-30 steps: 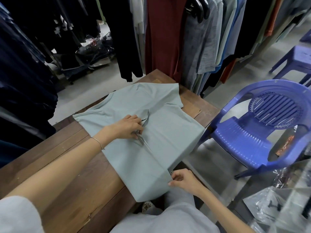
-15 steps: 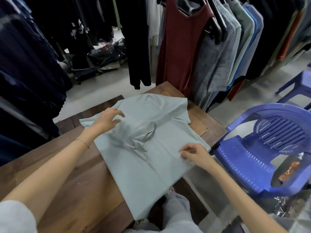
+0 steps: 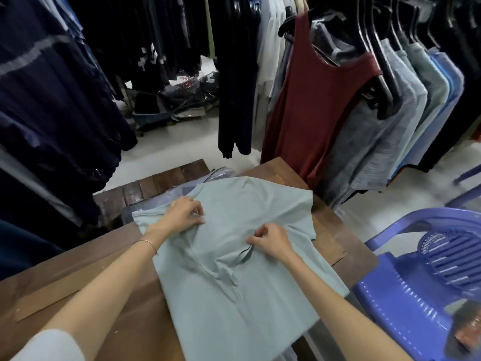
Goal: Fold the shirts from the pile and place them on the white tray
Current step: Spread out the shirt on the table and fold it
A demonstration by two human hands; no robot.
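A pale green shirt [image 3: 234,287] lies spread on the wooden table [image 3: 125,321], collar side up, its hem hanging over the near edge. My left hand [image 3: 183,213] pinches the fabric near the left shoulder. My right hand [image 3: 270,239] pinches the cloth by the collar, just right of the neckline. Both hands sit on the upper part of the shirt, a short way apart. No white tray or pile of shirts shows in this view.
A blue plastic chair [image 3: 421,282] stands right of the table. Hanging clothes fill racks behind and left, with a maroon tank top [image 3: 312,105] closest to the table's far corner. A clear plastic bag [image 3: 166,196] lies under the shirt's far edge.
My right hand moved up from the shirt's right side to the collar area. My left hand shifted slightly inward on the shoulder. The camera tilted up, showing more of the racks.
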